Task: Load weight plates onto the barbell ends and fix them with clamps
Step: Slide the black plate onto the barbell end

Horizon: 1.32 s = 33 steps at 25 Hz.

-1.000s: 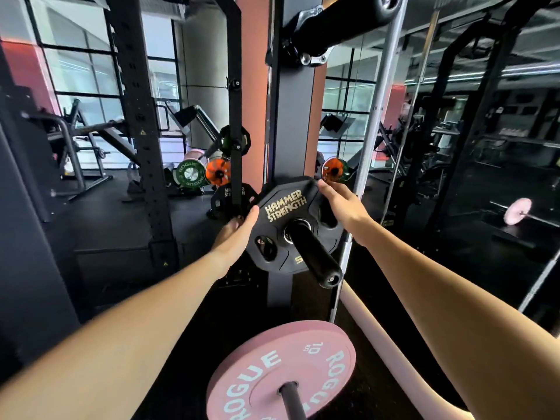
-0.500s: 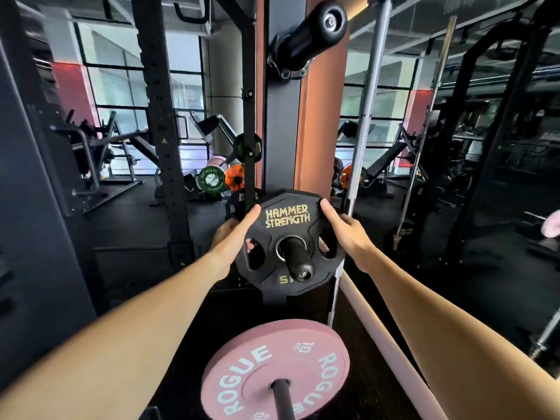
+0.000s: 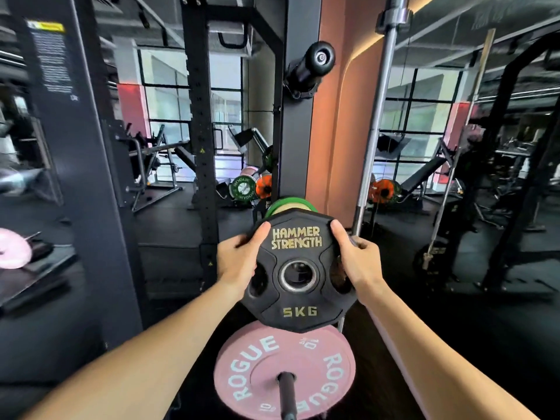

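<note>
At the far left edge a pink plate (image 3: 12,248) lies blurred, well apart from the work. The left hand (image 3: 239,265) grips the left rim of the black Hammer Strength 5 kg plate (image 3: 298,275), thumb on its face; the right hand (image 3: 357,262) holds the opposite rim the same way. The plate hangs in the air between them, its centre hole empty — free of any peg, in front of a green plate (image 3: 291,206) and above the pink Rogue plate (image 3: 285,371) stored on its peg. The fetching step looks done; next, I judge, comes carrying it to a barbell end — no loaded sleeve or clamp shows here.
</note>
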{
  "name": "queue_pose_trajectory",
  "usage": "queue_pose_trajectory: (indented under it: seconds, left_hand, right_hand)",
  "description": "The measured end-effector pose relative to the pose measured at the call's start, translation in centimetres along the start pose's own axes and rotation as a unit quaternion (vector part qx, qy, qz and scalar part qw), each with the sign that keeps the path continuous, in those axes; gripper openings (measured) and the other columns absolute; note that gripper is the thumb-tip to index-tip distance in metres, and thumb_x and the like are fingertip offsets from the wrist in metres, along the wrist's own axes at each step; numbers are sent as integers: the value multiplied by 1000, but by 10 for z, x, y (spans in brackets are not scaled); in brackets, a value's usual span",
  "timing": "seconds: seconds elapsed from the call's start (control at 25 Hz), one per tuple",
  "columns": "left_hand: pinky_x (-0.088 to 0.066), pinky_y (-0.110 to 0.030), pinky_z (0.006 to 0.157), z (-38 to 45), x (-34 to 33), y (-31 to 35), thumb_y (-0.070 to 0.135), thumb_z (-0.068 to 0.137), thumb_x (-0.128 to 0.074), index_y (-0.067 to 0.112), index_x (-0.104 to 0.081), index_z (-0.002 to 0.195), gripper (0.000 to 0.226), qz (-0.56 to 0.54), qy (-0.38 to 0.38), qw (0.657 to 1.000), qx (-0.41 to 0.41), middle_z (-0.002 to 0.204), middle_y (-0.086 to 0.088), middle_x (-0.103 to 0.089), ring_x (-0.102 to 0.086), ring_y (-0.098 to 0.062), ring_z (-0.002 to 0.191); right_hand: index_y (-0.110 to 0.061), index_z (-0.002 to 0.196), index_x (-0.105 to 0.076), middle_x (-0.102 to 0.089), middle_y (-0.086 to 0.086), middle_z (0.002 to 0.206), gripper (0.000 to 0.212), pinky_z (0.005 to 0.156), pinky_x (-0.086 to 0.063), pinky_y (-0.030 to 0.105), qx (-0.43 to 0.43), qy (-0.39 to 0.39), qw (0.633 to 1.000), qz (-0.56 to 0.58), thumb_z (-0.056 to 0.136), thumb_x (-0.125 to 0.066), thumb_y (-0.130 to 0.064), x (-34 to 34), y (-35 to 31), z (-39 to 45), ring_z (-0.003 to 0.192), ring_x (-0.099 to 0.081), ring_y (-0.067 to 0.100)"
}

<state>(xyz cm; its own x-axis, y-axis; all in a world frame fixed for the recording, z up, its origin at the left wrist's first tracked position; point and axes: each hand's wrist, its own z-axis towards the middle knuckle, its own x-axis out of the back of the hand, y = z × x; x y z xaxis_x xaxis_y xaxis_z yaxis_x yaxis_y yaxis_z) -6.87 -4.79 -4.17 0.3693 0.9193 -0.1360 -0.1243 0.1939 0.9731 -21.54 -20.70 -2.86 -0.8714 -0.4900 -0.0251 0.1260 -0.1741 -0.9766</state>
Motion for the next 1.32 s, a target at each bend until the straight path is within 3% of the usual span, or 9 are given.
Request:
queue_pose_trajectory:
  seconds: [0.08, 0.2, 0.36, 0.4, 0.52, 0.8, 0.96, 1.12, 1.32]
  left_hand:
    - [-27, -30, 48, -11, 17, 11, 72, 59, -76, 12, -52, 69, 65, 20, 6, 1000, -12, 49, 2, -30, -31, -18, 43]
    - [-29, -30, 48, -22, 52, 35, 73, 60, -75, 16, -42, 59, 66, 44, 10, 999, -28, 48, 2, -30, -33, -19, 44]
    - [-27, -29, 44, -44, 139, 79, 76, 59, -77, 24, -37, 42, 68, 56, 64, 995, -55, 45, 3, -30, -31, -17, 41]
    - [-28, -30, 44, -51, 167, 91, 78, 57, -77, 24, -36, 42, 69, 62, 80, 993, -63, 44, 4, -30, -32, -17, 41]
    - [-31, -31, 47, -74, 249, 121, 90, 43, -72, 23, -36, 43, 77, 95, 127, 984, -80, 44, 2, -35, -38, -17, 42]
    - [-35, -33, 51, -123, 456, 184, 97, 40, -65, 21, -39, 40, 80, 162, 251, 947, -119, 44, 4, -36, -39, -18, 41]
    - [-41, -35, 45, -127, 536, 204, 97, 37, -67, 17, -39, 50, 85, 167, 296, 933, -119, 49, -9, -41, -47, -24, 42]
    - [-28, -24, 36, -115, 589, 214, 94, 35, -70, 24, -30, 45, 81, 169, 302, 931, -116, 48, -7, -36, -35, -20, 37]
    - [-32, -22, 36, -83, 631, 222, 89, 36, -75, 12, -47, 63, 86, 173, 265, 942, -111, 46, -11, -40, -38, -21, 30]
  right_hand:
    - [-29, 36, -56, -57, -12, 44, 63, 39, -38, 13, 12, -14, 1000, 7, 51, -72, -88, -6, -6, -18, 39, -51, 0]
    - [-31, 41, -62, -64, -13, 51, 60, 49, -44, 17, 16, -19, 1000, 11, 51, -70, -90, -29, -24, -41, 46, -58, 1]
    - [-18, 67, -77, -74, -5, 64, 79, 62, -51, 29, 32, -57, 997, 31, 45, -70, -93, -95, -57, -87, 57, -65, 8]
    - [-11, 67, -72, -74, -3, 65, 86, 64, -53, 30, 36, -69, 996, 33, 44, -69, -94, -116, -65, -104, 58, -64, 9]
    - [-19, 69, -59, -57, 2, 61, 81, 60, -42, 30, 57, -97, 992, 52, 42, -67, -96, -179, -85, -156, 55, -51, 13]
    - [-21, 52, -38, -41, 6, 55, 79, 49, -33, 25, 64, -199, 973, 97, 47, -71, -93, -340, -128, -294, 46, -38, 16]
    - [-16, 60, -46, -43, 7, 56, 83, 50, -34, 26, 50, -238, 965, 101, 47, -69, -94, -405, -141, -346, 48, -41, 17]
    - [-23, 45, -34, -43, -4, 47, 81, 54, -36, 29, 20, -239, 966, 92, 43, -69, -95, -451, -151, -377, 43, -43, 14]
    - [-24, 43, -31, -44, -4, 46, 81, 56, -37, 32, -36, -246, 962, 111, 39, -72, -94, -489, -153, -391, 47, -44, 18]
